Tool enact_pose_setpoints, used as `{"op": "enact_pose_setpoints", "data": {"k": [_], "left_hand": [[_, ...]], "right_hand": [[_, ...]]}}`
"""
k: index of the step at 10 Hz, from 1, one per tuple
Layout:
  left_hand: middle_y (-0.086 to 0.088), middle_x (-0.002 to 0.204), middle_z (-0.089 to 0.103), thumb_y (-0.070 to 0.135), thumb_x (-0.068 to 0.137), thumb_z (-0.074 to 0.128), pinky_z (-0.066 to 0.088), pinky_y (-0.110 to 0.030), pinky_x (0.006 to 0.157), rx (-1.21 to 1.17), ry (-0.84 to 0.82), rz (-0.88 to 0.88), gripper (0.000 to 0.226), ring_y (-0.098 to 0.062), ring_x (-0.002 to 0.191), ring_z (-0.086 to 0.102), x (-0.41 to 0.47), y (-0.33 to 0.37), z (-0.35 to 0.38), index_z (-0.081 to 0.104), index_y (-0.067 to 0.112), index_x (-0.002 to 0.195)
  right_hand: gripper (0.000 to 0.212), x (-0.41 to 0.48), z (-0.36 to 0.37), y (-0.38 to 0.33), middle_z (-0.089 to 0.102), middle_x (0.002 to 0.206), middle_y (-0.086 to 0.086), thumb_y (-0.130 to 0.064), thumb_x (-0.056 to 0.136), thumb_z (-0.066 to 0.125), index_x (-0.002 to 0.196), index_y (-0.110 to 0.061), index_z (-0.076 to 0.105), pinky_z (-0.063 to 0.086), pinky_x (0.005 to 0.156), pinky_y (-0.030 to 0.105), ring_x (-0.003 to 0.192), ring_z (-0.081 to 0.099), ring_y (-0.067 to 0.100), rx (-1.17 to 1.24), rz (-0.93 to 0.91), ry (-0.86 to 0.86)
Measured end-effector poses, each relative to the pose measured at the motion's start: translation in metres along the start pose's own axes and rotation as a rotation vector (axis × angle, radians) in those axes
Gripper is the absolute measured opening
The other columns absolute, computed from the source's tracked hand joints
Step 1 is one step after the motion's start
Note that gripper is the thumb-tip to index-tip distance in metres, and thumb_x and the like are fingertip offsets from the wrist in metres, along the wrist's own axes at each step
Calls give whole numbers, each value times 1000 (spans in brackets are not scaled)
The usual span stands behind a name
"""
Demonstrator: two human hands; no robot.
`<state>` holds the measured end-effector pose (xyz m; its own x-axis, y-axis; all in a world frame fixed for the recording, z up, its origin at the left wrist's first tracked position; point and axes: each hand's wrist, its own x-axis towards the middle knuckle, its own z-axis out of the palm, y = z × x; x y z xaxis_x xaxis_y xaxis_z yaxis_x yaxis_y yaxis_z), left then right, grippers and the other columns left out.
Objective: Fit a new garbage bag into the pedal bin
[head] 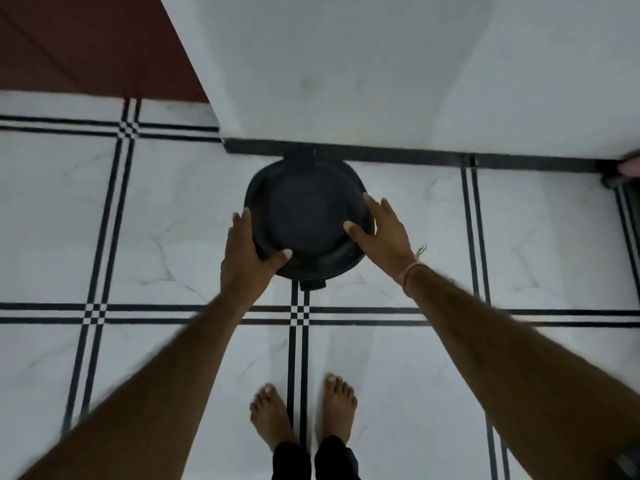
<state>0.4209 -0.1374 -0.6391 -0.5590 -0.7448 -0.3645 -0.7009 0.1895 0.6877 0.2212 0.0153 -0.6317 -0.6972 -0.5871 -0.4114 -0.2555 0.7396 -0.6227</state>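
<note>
A round black pedal bin [308,209] stands on the floor against the white wall, seen from straight above with its lid closed. Its pedal [312,283] sticks out toward me at the front and the hinge [299,157] sits at the wall side. My left hand [247,251] grips the lid's left front edge, thumb on top. My right hand [382,232] clasps the right edge, thumb lying on the lid. No garbage bag is visible.
White marble floor [173,220] with black double stripes spreads all around. A white wall [381,81] with a dark skirting runs behind the bin. A dark red door [86,43] is at the upper left. My bare feet [304,410] stand just in front of the bin.
</note>
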Motion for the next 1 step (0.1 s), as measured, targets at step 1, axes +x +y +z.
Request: {"op": "enact_pose_setpoints", "data": {"k": [1], "left_hand": [[-7,171,17,49,85,76,23,-44,123,-1,8,38,106,-27,156,19,-30,65,-62,12,16,163]], "right_hand": [[73,-38,-62,-56,33,166,3,-54,97,58,159,-25,32,21,123,38,157,19,21,56,-73,34]]}}
